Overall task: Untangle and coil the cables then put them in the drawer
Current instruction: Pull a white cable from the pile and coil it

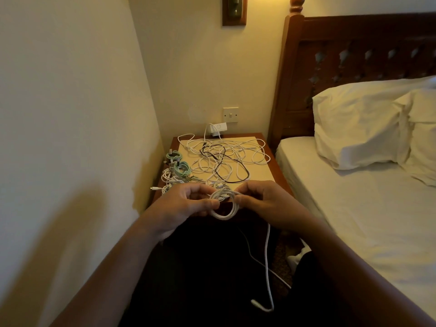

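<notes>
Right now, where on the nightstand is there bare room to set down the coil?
Little: the near-right corner of the nightstand, beside the black cable, looks bare. The white tangle crowds the middle; coiled green cables fill the left edge.

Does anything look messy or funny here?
Yes. White and black cables lie in a tangled heap on the nightstand, and the loose end of the white coil in both hands dangles toward the floor.

head view | looks forward-down, close over nightstand (280, 175) | drawer front probably in shadow
</notes>
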{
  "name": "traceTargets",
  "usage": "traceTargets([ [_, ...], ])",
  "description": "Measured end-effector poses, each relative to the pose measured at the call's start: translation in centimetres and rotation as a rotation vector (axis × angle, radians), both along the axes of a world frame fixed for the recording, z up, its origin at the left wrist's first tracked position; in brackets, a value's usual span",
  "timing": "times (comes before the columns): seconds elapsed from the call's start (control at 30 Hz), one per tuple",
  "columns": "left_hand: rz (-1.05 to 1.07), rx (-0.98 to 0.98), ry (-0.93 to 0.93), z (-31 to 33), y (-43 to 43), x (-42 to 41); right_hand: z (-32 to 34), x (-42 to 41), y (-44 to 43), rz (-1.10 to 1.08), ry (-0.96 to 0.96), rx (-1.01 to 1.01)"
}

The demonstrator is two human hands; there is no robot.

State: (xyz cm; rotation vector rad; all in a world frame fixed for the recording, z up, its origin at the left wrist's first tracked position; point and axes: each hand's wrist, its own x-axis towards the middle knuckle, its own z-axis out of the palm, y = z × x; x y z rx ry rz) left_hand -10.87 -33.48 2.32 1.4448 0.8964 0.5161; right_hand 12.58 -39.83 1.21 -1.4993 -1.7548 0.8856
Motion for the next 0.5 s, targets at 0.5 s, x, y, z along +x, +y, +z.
traceTargets([
  [0.5,0.410,-0.054,-0.573,0.3,4.4,-2.9,-7.7,4.8,1.3,-0.198,-0.462,-0.007],
])
